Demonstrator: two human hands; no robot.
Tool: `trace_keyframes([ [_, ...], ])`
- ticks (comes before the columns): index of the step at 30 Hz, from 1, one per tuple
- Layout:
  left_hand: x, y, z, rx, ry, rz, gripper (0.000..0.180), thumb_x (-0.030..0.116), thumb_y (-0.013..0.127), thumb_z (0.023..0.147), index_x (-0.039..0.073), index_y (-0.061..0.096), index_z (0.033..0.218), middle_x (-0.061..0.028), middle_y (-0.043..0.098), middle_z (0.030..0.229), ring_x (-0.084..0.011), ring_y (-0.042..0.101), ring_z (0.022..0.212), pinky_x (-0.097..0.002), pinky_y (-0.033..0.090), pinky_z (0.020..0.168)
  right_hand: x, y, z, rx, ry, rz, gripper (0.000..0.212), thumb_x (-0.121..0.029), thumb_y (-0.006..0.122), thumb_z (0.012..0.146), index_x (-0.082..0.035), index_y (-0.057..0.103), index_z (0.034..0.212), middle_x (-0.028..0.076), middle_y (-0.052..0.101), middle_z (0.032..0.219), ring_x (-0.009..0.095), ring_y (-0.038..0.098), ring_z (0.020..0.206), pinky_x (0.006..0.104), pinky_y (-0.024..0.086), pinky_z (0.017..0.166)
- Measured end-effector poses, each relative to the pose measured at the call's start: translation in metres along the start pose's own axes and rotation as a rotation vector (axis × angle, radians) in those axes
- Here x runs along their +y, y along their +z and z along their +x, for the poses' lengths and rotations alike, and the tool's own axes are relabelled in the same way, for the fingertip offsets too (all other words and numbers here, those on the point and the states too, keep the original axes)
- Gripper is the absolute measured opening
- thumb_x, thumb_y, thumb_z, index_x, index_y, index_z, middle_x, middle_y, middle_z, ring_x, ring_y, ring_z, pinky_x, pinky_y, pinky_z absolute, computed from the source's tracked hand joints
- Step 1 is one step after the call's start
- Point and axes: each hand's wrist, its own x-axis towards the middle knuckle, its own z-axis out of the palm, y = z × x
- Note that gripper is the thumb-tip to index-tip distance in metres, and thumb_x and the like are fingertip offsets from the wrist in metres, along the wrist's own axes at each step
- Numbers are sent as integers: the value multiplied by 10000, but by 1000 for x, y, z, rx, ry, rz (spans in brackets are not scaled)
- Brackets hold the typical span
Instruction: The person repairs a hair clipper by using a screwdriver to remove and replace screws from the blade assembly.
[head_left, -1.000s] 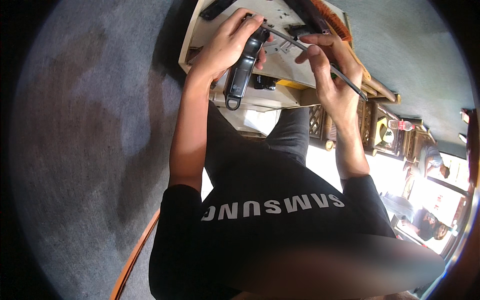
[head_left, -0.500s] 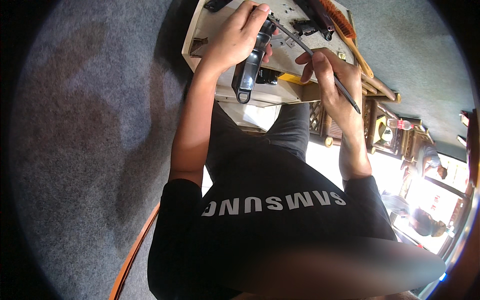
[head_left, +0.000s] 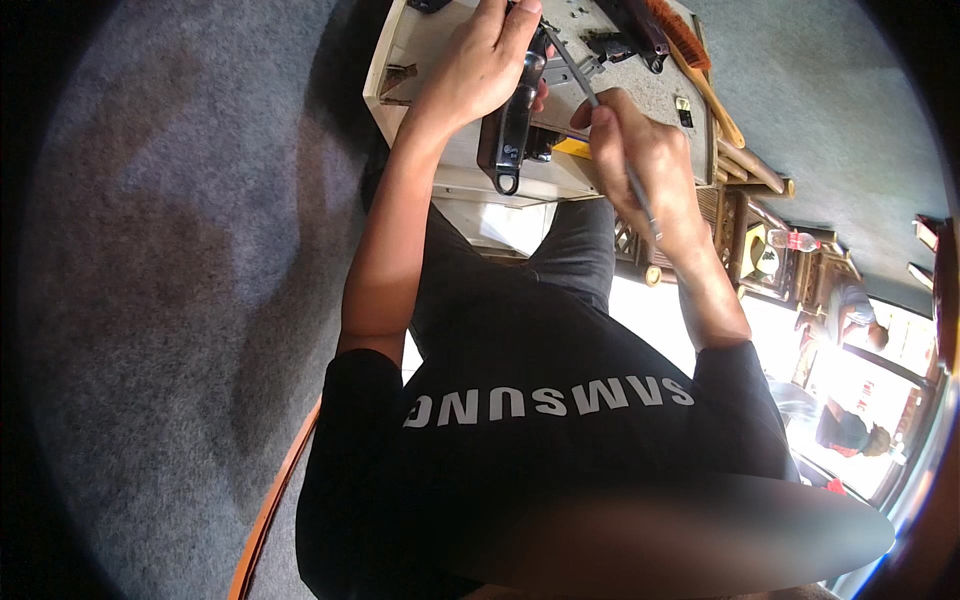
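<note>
My left hand (head_left: 478, 72) is wrapped round the upper part of a long, glossy black handheld device (head_left: 511, 135), whose hanging loop points down toward my lap. Its upper end is partly hidden by my fingers and the frame's edge. In my right hand (head_left: 648, 150) is a slim grey metal rod tool (head_left: 573, 68), pinched between thumb and fingers. One tip meets the upper end of the device, though contact there is hard to make out; the other sticks out past my palm. Behind the device lies a flat grey metal piece (head_left: 570, 72).
On the pale worktable (head_left: 440, 45) are small dark parts (head_left: 608, 45), another black casing (head_left: 637, 28) with a loop, and a wooden-handled brush (head_left: 690, 55) with orange bristles. A yellow item (head_left: 574, 147) shows below the tabletop. Bamboo furniture (head_left: 760, 170) and a bottle (head_left: 792, 240) stand to the right.
My right hand has moved left and slightly up, and the rod tool now stands steeper. The device has shifted slightly right and up, still in my left hand.
</note>
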Motion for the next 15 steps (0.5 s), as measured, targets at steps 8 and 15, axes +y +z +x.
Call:
trace_keyframes([
  [8, 3, -2, 0, -45, -34, -16, 239, 222, 474, 1064, 18, 552, 1162, -133, 652, 916, -228, 648, 741, -345, 532, 676, 9, -19, 6, -36, 556, 958, 464, -358, 300, 1080, -24, 604, 973, 14, 490, 629, 76, 364, 453, 236, 306, 417],
  [15, 1, -4, 1, -59, -33, -11, 221, 197, 469, 1058, 14, 549, 1153, -127, 639, 906, -238, 642, 767, -349, 526, 703, 6, -33, 1, -7, 504, 839, 449, -313, 335, 1068, -6, 621, 907, 21, 492, 599, 83, 387, 473, 241, 328, 475],
])
